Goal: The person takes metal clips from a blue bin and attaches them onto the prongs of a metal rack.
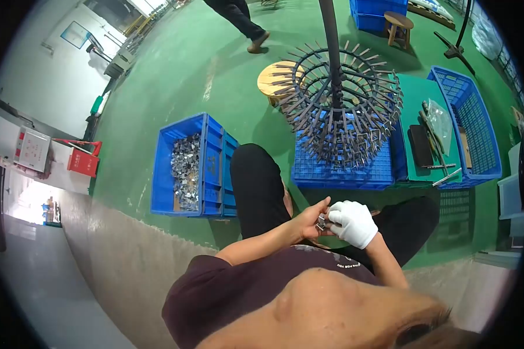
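My left hand (312, 223), bare, is cupped in front of my body with a few small shiny metal pieces (321, 222) in its fingers. My right hand (351, 223) wears a white glove and meets it from the right. Its fingers curl in beside the metal pieces; what they pinch, if anything, is hidden. Beyond my hands stands a dark round rack (346, 131) with rings of outward prongs on an upright pole (330, 52). Several bent metal pieces hang on its lower near prongs.
To the left, a blue crate (205, 168) holds many small metal pieces. Blue crates (340, 174) sit below the rack. At right, a green board (416, 96) carries tools and a plastic bag, beside another blue crate (477, 110). Behind are wooden stools (269, 80) and a walking person's leg (244, 23).
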`<act>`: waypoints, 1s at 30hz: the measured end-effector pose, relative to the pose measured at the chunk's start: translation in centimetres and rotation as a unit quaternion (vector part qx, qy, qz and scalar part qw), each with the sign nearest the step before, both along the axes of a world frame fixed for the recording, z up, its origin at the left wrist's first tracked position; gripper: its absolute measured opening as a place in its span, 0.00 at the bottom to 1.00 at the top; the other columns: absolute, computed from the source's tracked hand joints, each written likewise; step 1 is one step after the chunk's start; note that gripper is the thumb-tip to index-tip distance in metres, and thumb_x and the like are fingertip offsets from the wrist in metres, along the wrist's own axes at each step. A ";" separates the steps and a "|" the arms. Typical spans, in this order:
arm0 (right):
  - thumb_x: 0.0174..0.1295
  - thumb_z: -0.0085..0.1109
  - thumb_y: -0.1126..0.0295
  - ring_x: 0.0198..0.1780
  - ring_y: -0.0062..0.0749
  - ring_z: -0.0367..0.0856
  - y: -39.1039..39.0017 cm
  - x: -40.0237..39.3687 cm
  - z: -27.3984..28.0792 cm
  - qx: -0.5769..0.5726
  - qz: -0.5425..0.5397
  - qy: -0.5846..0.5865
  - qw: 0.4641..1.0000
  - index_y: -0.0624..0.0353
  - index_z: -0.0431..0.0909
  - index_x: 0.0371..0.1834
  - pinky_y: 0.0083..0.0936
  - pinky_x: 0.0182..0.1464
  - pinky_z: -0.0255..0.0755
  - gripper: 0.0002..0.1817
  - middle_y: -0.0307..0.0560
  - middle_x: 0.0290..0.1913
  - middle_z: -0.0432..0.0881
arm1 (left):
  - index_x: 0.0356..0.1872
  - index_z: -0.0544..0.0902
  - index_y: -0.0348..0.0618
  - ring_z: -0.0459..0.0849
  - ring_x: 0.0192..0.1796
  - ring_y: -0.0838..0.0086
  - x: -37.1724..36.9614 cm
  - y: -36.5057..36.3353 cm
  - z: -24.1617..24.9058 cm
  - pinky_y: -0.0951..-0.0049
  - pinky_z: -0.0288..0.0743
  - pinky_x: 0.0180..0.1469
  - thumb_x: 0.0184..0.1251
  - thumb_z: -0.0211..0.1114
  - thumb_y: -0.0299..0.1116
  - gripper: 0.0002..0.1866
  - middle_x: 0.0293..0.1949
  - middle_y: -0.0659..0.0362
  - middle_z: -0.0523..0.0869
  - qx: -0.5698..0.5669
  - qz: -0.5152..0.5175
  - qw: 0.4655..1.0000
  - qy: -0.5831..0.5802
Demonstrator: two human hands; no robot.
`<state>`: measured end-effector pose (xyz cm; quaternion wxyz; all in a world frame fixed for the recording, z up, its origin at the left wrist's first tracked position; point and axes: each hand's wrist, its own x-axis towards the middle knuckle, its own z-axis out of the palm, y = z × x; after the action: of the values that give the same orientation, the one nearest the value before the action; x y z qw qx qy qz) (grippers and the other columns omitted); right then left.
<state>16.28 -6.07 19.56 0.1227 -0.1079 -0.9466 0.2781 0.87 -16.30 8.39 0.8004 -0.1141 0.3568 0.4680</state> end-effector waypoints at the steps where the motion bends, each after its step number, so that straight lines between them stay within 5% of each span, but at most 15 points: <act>1: 0.45 0.70 0.65 0.35 0.43 0.81 0.0 -0.1 0.2 -0.010 -0.003 -0.004 1.000 0.51 0.82 0.29 0.39 0.36 0.75 0.08 0.40 0.34 0.82 | 0.37 0.81 0.49 0.84 0.29 0.68 0.1 0.1 -0.1 0.54 0.85 0.41 0.70 0.56 0.61 0.24 0.32 0.60 0.86 0.008 -0.005 1.000 0.000; 6: 0.47 0.71 0.63 0.35 0.44 0.80 -0.7 -0.4 0.0 -0.102 -0.042 -0.007 0.994 0.54 0.81 0.26 0.37 0.35 0.74 0.10 0.44 0.32 0.80 | 0.38 0.82 0.53 0.79 0.23 0.72 1.4 0.5 5.3 0.58 0.84 0.37 0.70 0.55 0.63 0.24 0.30 0.62 0.84 -0.039 -0.021 0.996 0.083; 14: 0.50 0.66 0.68 0.30 0.37 0.77 -0.4 -0.8 -0.5 -0.244 -0.032 -0.033 0.969 0.56 0.82 0.27 0.33 0.34 0.71 0.05 0.44 0.26 0.77 | 0.43 0.78 0.47 0.85 0.31 0.71 1.7 -1.2 4.3 0.58 0.85 0.33 0.71 0.53 0.63 0.26 0.33 0.60 0.83 -0.005 -0.005 0.994 0.108; 18: 0.51 0.67 0.72 0.28 0.27 0.76 0.0 -0.6 -0.4 -0.434 -0.070 -0.054 0.896 0.61 0.82 0.27 0.27 0.34 0.69 0.05 0.42 0.27 0.78 | 0.41 0.78 0.46 0.86 0.32 0.70 1.5 -1.1 5.2 0.60 0.85 0.31 0.73 0.52 0.61 0.25 0.34 0.58 0.85 0.012 -0.004 0.994 0.108; 21: 0.55 0.65 0.74 0.32 0.18 0.74 0.6 -0.9 0.6 -0.439 -0.058 -0.061 0.894 0.64 0.80 0.29 0.20 0.35 0.68 0.05 0.36 0.29 0.77 | 0.41 0.79 0.44 0.87 0.33 0.68 1.7 -0.8 6.5 0.63 0.83 0.30 0.75 0.50 0.58 0.25 0.32 0.57 0.86 0.034 0.041 0.994 0.100; 23: 0.55 0.63 0.75 0.33 0.17 0.73 0.2 -1.2 1.4 -0.518 -0.106 -0.094 0.843 0.64 0.79 0.30 0.18 0.36 0.67 0.04 0.35 0.30 0.77 | 0.41 0.80 0.43 0.87 0.34 0.68 1.9 -0.9 5.6 0.66 0.82 0.29 0.76 0.50 0.56 0.25 0.33 0.57 0.86 0.053 0.015 0.994 0.096; 27: 0.58 0.64 0.66 0.32 0.17 0.71 0.8 -0.2 -0.9 -0.528 -0.118 -0.084 0.837 0.61 0.79 0.32 0.15 0.35 0.63 0.09 0.35 0.32 0.77 | 0.41 0.80 0.41 0.84 0.31 0.74 1.6 -1.9 7.3 0.73 0.79 0.28 0.76 0.52 0.53 0.23 0.35 0.59 0.84 0.065 0.068 0.985 0.142; 30: 0.60 0.66 0.61 0.33 0.18 0.71 -0.1 0.1 -2.1 -0.640 -0.212 -0.016 0.738 0.59 0.78 0.37 0.16 0.34 0.63 0.13 0.36 0.34 0.77 | 0.46 0.81 0.38 0.82 0.31 0.77 0.7 -2.1 8.1 0.78 0.78 0.26 0.71 0.61 0.46 0.19 0.37 0.60 0.83 0.102 0.128 0.973 0.164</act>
<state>16.36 -6.16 17.43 0.0654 -0.3637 -0.5000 0.7832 1.61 -18.44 16.53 0.6714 0.0020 0.4161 0.6132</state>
